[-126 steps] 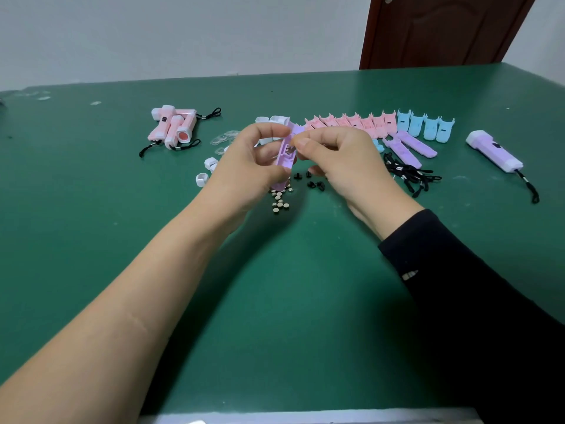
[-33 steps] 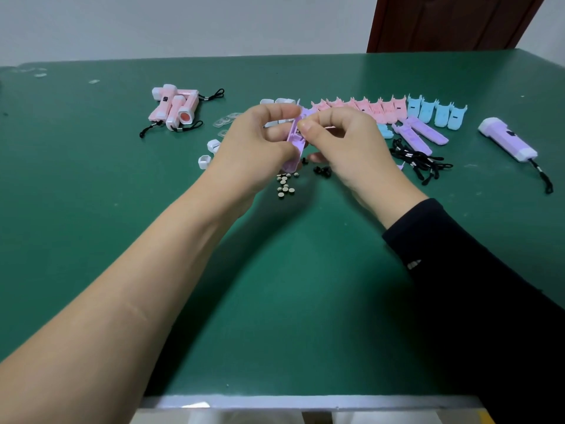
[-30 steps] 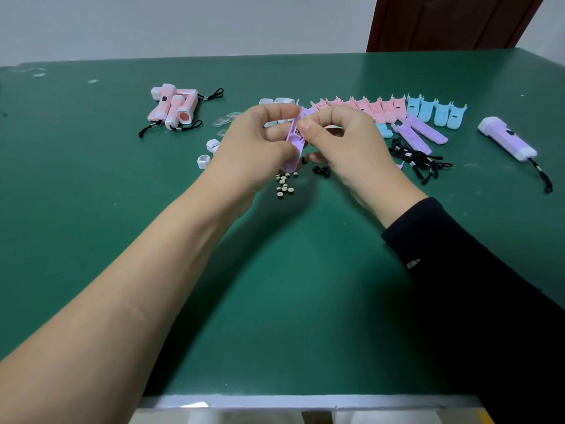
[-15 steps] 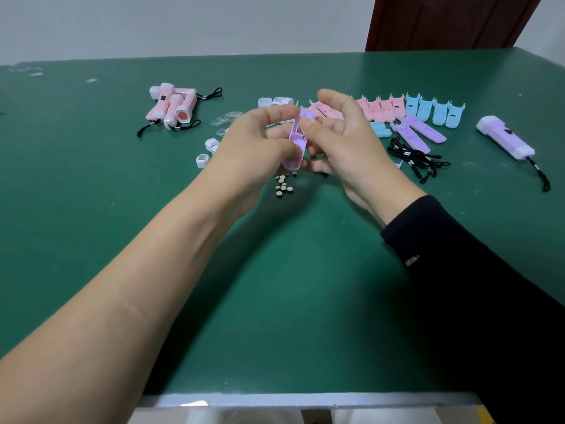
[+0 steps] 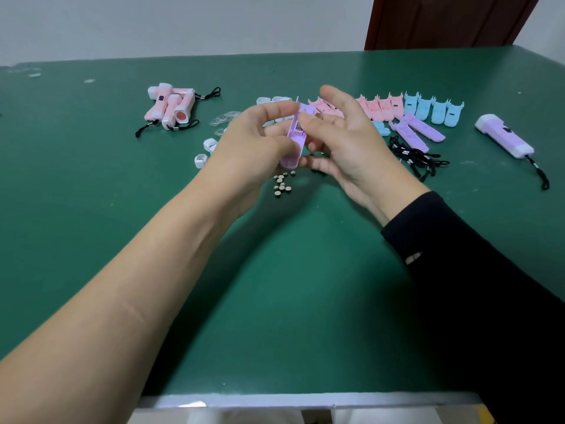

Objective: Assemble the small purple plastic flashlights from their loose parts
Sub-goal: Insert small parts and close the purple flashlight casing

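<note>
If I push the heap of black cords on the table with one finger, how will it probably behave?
The black cords lie in loose, curved loops, so they are probably floppy and will bend rather than slide as one piece. They overlap in a tangle, so lifting one may drag others along. They look thin, hence likely light.

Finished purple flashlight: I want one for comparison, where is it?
Head view, right side of the table: the finished purple flashlight lies right of the blue shells and black lanyards.
</note>
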A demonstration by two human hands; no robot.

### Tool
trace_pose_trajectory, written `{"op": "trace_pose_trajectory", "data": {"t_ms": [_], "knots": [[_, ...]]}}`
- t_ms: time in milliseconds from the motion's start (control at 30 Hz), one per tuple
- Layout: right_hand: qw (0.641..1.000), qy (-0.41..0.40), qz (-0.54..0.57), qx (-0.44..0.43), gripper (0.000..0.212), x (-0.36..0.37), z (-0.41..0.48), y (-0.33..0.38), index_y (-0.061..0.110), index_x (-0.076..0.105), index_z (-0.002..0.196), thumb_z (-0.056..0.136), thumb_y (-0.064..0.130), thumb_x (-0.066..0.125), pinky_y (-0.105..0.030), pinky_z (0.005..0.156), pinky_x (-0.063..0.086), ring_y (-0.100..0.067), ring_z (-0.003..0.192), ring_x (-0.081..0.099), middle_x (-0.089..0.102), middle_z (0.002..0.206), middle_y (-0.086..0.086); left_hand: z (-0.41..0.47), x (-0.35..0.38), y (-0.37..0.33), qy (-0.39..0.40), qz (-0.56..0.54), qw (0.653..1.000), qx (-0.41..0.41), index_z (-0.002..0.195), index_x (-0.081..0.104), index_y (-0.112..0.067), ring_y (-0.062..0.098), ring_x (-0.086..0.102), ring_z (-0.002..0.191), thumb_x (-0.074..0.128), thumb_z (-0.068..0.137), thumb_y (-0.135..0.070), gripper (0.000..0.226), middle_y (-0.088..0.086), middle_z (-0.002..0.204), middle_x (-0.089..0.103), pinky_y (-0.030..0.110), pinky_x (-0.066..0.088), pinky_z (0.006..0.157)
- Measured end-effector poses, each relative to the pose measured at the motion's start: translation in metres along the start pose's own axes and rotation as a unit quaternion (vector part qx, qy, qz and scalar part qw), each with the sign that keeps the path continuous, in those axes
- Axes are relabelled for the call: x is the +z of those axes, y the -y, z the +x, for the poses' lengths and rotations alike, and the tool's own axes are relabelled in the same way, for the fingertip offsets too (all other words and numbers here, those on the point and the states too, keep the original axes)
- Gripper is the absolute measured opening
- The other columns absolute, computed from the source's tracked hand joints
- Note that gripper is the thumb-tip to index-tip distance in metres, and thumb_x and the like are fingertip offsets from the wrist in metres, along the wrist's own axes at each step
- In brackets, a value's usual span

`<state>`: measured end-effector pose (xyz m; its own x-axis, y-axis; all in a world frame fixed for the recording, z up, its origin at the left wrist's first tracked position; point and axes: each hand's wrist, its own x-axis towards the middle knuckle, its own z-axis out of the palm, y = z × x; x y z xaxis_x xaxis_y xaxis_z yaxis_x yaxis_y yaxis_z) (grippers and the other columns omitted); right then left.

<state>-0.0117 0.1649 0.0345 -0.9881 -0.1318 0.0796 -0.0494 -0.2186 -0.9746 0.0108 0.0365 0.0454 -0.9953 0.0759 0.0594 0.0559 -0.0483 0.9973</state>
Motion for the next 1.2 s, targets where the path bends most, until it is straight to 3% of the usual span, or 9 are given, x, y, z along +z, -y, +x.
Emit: {"op": "trace_pose_trajectory", "data": {"t_ms": [267, 533, 767, 933, 1067, 1200], "knots": [[0.999, -0.037, 0.0, 0.013, 0.03, -0.0031, 0.0028, 0.0061, 0.025, 0.053, 0.123, 0.094, 0.026, 0.06, -0.025, 0.06, 0.049, -0.008, 0.06, 0.051, 0.063, 0.098, 0.001, 0.0009, -0.0028, -0.0004, -0.004, -0.077, 0.997, -0.027, 0.128, 0.047, -0.004, 0.015, 0.069, 0.086, 0.045, 0.087, 0.017, 0.046, 0.007, 0.104, 0.072, 0.025, 0.055, 0.065], [0.996, -0.043, -0.076, -0.029, 0.009, -0.0063, 0.004, 0.007, 0.017, 0.066, 0.098, 0.09, 0.02, 0.064, -0.019, 0.052, 0.041, -0.006, 0.052, 0.043, 0.062, 0.075, 0.002, 0.0015, -0.0028, -0.0037, 0.052, -0.102, 0.989, -0.091, 0.135, 0.052, -0.006, 0.004, 0.068, 0.079, 0.037, 0.094, 0.007, 0.046, 0.002, 0.101, 0.07, 0.017, 0.05, 0.055], [0.995, -0.049, -0.061, -0.066, 0.013, -0.0059, 0.0025, 0.0093, 0.012, 0.065, 0.102, 0.09, 0.019, 0.065, -0.02, 0.055, 0.044, -0.007, 0.052, 0.046, 0.059, 0.073, 0.001, 0.0019, -0.0046, -0.0045, 0.074, -0.114, 0.987, -0.085, 0.124, 0.061, -0.011, 0.004, 0.064, 0.078, 0.039, 0.104, -0.023, 0.032, -0.004, 0.097, 0.068, 0.018, 0.049, 0.057], [0.991, -0.054, -0.096, -0.07, 0.014, -0.0052, 0.0034, 0.0069, 0.012, 0.065, 0.103, 0.09, 0.018, 0.066, -0.017, 0.052, 0.042, -0.007, 0.052, 0.046, 0.057, 0.074, -0.001, 0.0038, -0.0037, 0.0009, 0.041, -0.103, 0.99, -0.082, 0.131, 0.057, -0.005, 0.003, 0.064, 0.075, 0.04, 0.103, -0.011, 0.033, 0.001, 0.108, 0.068, 0.016, 0.05, 0.056], [0.991, -0.058, -0.115, -0.039, 0.013, -0.0066, 0.0053, 0.0018, 0.014, 0.066, 0.102, 0.091, 0.02, 0.064, -0.015, 0.051, 0.042, -0.004, 0.051, 0.047, 0.058, 0.069, 0.005, 0.006, -0.0043, 0.0034, 0.033, -0.117, 0.985, -0.121, 0.12, 0.063, -0.006, 0.003, 0.066, 0.074, 0.039, 0.102, -0.006, 0.03, 0.002, 0.102, 0.068, 0.018, 0.055, 0.061], [0.991, -0.057, -0.12, -0.03, 0.013, -0.008, 0.0061, 0.0, 0.015, 0.066, 0.103, 0.092, 0.021, 0.063, -0.014, 0.052, 0.042, 0.001, 0.048, 0.05, 0.061, 0.067, 0.01, 0.0078, -0.0067, 0.0045, 0.043, -0.172, 0.966, -0.187, 0.108, 0.064, -0.004, 0.007, 0.069, 0.072, 0.042, 0.103, -0.015, 0.024, 0.007, 0.096, 0.069, 0.023, 0.058, 0.061]]}}
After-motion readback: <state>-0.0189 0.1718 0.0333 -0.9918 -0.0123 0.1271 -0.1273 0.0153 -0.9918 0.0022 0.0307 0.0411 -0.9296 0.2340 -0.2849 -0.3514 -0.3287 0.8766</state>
